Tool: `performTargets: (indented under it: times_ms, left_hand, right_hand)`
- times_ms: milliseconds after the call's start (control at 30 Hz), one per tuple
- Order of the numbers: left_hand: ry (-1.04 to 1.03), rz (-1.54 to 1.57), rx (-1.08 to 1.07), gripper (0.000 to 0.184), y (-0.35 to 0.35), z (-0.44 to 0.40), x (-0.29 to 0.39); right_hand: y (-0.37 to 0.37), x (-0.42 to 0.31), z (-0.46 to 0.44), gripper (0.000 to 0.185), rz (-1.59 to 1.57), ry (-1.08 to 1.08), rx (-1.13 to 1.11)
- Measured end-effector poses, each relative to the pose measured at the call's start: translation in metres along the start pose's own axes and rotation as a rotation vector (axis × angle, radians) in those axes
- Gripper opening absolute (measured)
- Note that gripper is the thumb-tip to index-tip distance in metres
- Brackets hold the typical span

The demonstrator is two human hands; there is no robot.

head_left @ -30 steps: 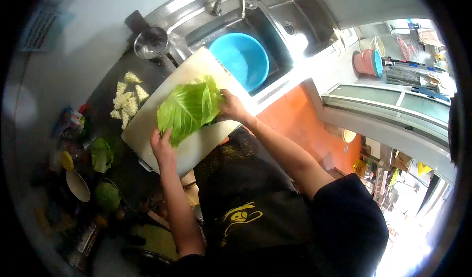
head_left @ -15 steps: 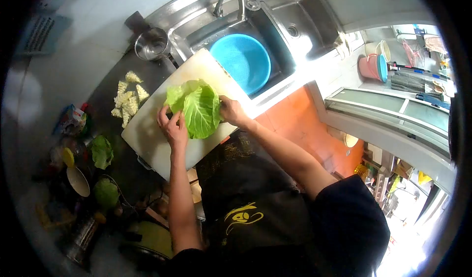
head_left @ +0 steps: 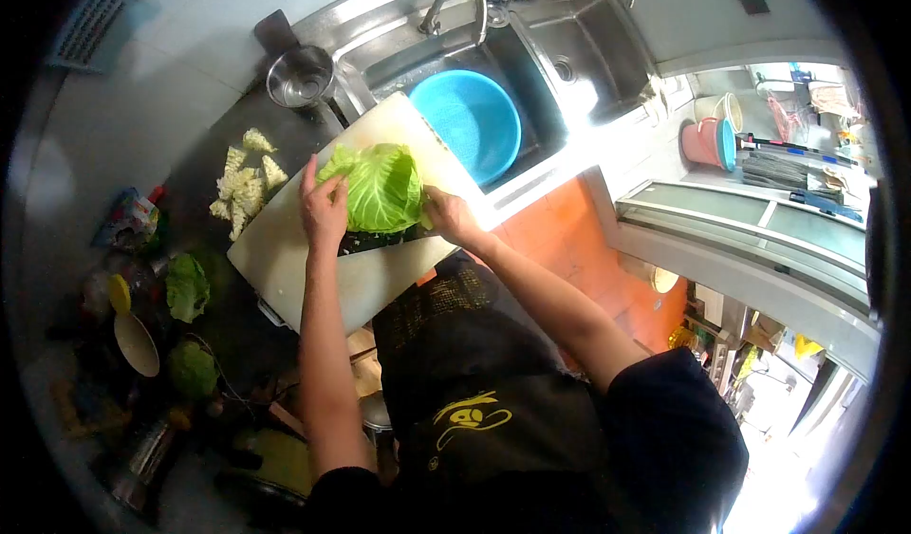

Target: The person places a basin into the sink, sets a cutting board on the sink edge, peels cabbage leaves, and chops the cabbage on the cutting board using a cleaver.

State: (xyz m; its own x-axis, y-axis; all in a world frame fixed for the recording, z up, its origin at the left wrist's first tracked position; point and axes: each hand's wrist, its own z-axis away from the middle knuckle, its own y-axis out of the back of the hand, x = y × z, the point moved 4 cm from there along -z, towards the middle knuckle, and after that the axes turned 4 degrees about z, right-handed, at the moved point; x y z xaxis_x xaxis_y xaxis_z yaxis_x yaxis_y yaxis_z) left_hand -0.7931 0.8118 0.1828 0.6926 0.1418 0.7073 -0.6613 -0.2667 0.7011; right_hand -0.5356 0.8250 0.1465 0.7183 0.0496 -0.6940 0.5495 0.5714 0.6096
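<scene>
A green cabbage leaf [head_left: 382, 188] is held above the white cutting board [head_left: 275, 249], spread between both hands. My left hand [head_left: 325, 207] pinches its left edge with the thumb and closed fingers, the index finger stretched upward. On the opposite edge, my right hand [head_left: 448, 216] grips the leaf between thumb and fingers. Under the leaf, a dark flat strip [head_left: 375, 241] with pale bits on it lies on the board; it looks like a knife blade, mostly hidden. Left of the board sits a pile of pale cut cabbage pieces [head_left: 249, 188].
A blue basin [head_left: 465, 126] stands in the sink [head_left: 380, 69] beyond the board. A metal pot [head_left: 300, 76] is at the counter corner. Another leaf [head_left: 187, 287], a small cabbage [head_left: 193, 370] and a bowl [head_left: 137, 344] lie to the left. The orange floor [head_left: 555, 235] shows at right.
The leaf has been raised and tipped away from me, uncovering the dark strip on the board. My left hand has shifted slightly left and up; the right stays at the leaf's edge.
</scene>
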Motion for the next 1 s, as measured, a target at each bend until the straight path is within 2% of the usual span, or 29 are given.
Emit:
performTargets:
  times_ms: [100, 200, 233, 267, 300, 333, 367, 400, 433, 533, 600, 633, 700, 833, 900, 933, 967, 1000]
  left_hand:
    - [0.302, -0.108, -0.206, 0.026, -0.021, 0.000, -0.022]
    - [0.337, -0.172, -0.235, 0.029, -0.028, -0.003, -0.032]
    - [0.228, -0.123, -0.135, 0.027, -0.041, 0.000, -0.047]
    - [0.337, -0.096, -0.235, 0.027, -0.029, -0.001, -0.031]
    - [0.340, -0.079, -0.235, 0.028, -0.031, 0.001, -0.031]
    - [0.333, -0.045, -0.214, 0.029, -0.026, 0.003, -0.025]
    - [0.285, -0.023, -0.210, 0.028, -0.013, 0.005, -0.014]
    - [0.129, -0.005, -0.067, 0.026, -0.004, 0.010, -0.011]
    - [-0.042, 0.016, 0.068, 0.024, 0.007, 0.015, -0.018]
    - [0.347, 0.407, 0.679, 0.032, 0.050, 0.060, -0.122]
    - [0.618, 0.531, 0.812, 0.028, 0.113, 0.106, -0.191]
    - [0.939, 0.547, 1.121, 0.031, 0.115, 0.147, -0.293]
    - [1.316, 0.771, 1.306, 0.047, 0.177, 0.159, -0.273]
    - [1.283, 0.961, 1.150, 0.061, 0.218, 0.177, -0.365]
    - [1.183, 0.945, 1.032, 0.063, 0.221, 0.187, -0.420]
    - [0.974, 1.147, 1.035, 0.056, 0.202, 0.216, -0.501]
    - [1.022, 0.945, 1.031, 0.055, 0.206, 0.229, -0.527]
    - [1.075, 0.761, 1.004, 0.056, 0.216, 0.230, -0.513]
  right_hand:
    - [-0.001, 0.002, -0.001, 0.035, 0.024, 0.019, 0.024]
    - [-0.002, 0.001, 0.001, 0.038, 0.085, 0.029, 0.048]
    - [-0.011, 0.013, -0.001, 0.040, 0.112, 0.065, 0.087]
    - [-0.031, 0.036, -0.006, 0.040, 0.124, 0.030, 0.071]
    - [-0.029, 0.038, -0.004, 0.041, 0.119, 0.073, 0.065]
    - [-0.027, 0.035, -0.003, 0.042, 0.107, 0.118, 0.056]
    - [-0.024, 0.032, -0.003, 0.040, -0.023, 0.006, 0.058]
    - [-0.021, 0.030, -0.003, 0.038, -0.154, -0.105, 0.075]
    - [-0.018, 0.024, -0.002, 0.041, -0.158, -0.061, 0.071]
    - [-0.013, 0.013, -0.003, 0.045, -0.070, -0.051, 0.104]
    - [-0.005, 0.016, 0.000, 0.045, -0.114, -0.074, 0.125]
    - [-0.005, 0.014, 0.002, 0.045, -0.147, -0.062, 0.160]
    - [-0.007, 0.022, 0.002, 0.045, -0.330, -0.138, 0.154]
    - [0.000, 0.020, 0.008, 0.050, -0.352, -0.227, 0.159]
    - [0.004, 0.009, 0.014, 0.051, -0.273, -0.222, 0.160]
    - [0.007, 0.004, 0.015, 0.051, -0.233, -0.220, 0.156]
    - [0.005, 0.011, 0.014, 0.051, -0.230, -0.194, 0.167]
    - [0.000, 0.031, 0.012, 0.051, -0.229, -0.171, 0.176]
